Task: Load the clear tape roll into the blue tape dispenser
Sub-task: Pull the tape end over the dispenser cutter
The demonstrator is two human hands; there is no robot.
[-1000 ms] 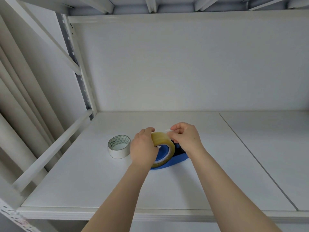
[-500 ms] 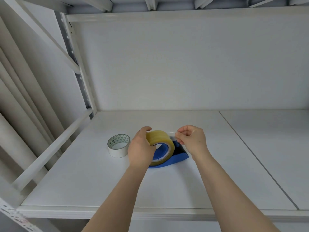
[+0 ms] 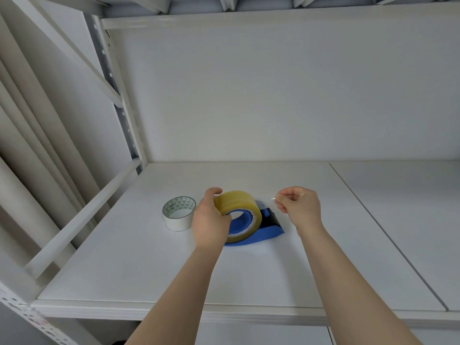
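Note:
The clear, yellowish tape roll (image 3: 236,204) sits upright on the blue hub of the blue tape dispenser (image 3: 263,231), which rests on the white shelf (image 3: 249,270). My left hand (image 3: 209,220) grips the roll's left side. Right of the roll and above the dispenser's black cutter end, my right hand (image 3: 298,207) pinches the free end of the tape. A thin clear strip stretches from the roll to those fingers. The dispenser's left part is hidden behind the roll and my left hand.
A white tape roll (image 3: 178,216) with a patterned core lies flat just left of my left hand. The shelf has a back wall, a slanted side rail (image 3: 82,217) on the left and a seam (image 3: 373,225) on the right.
My right hand has drawn the tape end away from the roll to the right, leaving a short strip stretched out. My left hand has stayed on the roll.

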